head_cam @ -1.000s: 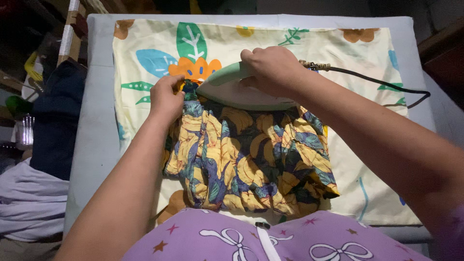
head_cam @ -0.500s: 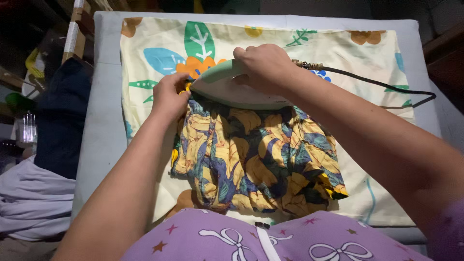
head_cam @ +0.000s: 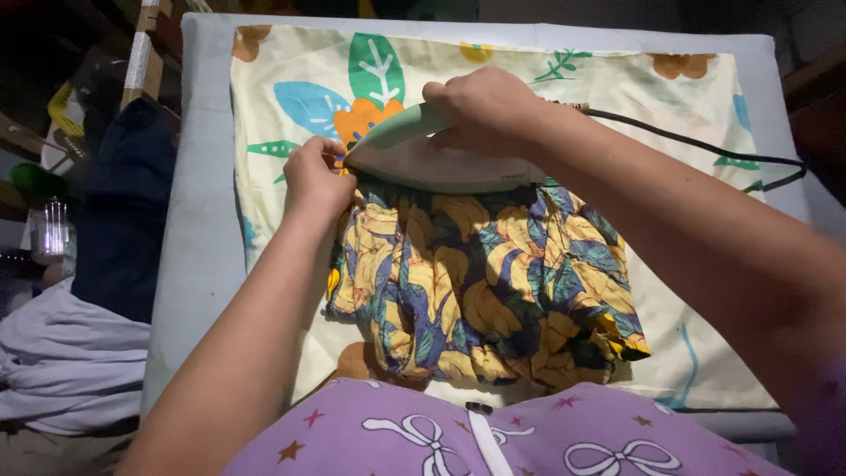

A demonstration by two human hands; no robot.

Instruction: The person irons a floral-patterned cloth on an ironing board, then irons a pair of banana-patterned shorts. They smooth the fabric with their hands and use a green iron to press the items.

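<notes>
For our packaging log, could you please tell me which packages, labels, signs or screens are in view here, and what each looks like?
None can be made out: no package, label, sign or screen shows.
Only an iron, a leaf-print garment and a floral cloth on a grey board.

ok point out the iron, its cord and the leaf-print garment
iron (head_cam: pixel 441 163), head view, pale green side of its body
cord (head_cam: pixel 696 143), head view, black stretch over the cloth
leaf-print garment (head_cam: pixel 480 286), head view, middle of the fabric
</notes>
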